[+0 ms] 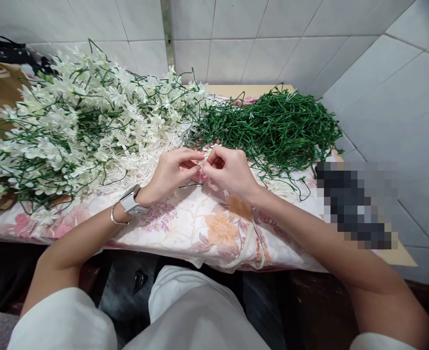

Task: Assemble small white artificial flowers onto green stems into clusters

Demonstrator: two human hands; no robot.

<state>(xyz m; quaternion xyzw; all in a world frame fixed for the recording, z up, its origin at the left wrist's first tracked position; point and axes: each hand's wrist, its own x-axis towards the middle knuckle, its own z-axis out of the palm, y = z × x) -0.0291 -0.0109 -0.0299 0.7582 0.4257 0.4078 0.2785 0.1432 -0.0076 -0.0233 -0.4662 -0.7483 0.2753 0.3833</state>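
Observation:
My left hand (172,170), with a watch and a bracelet at the wrist, is closed in a pinch at the middle of the table. Facing it, my right hand (231,170) pinches too, and the fingertips of both hands nearly meet. Between them is a small white artificial flower (207,151), partly hidden by the fingers. A heap of loose green plastic stems (280,124) lies just beyond my right hand. Left of my hands is a large pile of white artificial flowers (101,116) on green stems, with loose white petal pieces (137,165) along its near edge.
A floral cloth (196,228) covers the table. At the right edge lies a dark, pixelated object (352,204). A cardboard box (3,97) stands at the far left. White tiled walls (236,53) close off the back and the right side.

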